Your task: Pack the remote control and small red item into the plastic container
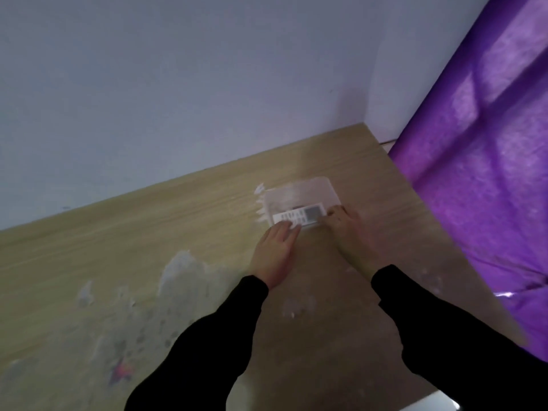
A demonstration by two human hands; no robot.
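Note:
A clear plastic container [299, 192] sits on the wooden table near the far wall. A white remote control [299, 216] with a grey screen lies in its near side. My left hand [275, 253] has its fingertips on the container's near left edge, over the remote's end. My right hand [350, 229] grips the container's near right corner. A small blurred red thing [121, 370] lies on the table far to the left and close to me; I cannot tell what it is. The whole view is blurred by motion.
The wooden table [133, 247] has pale worn patches on its left part. A grey wall rises behind it. A purple curtain [480, 173] hangs along the right side. A white edge [433, 403] shows at the bottom right.

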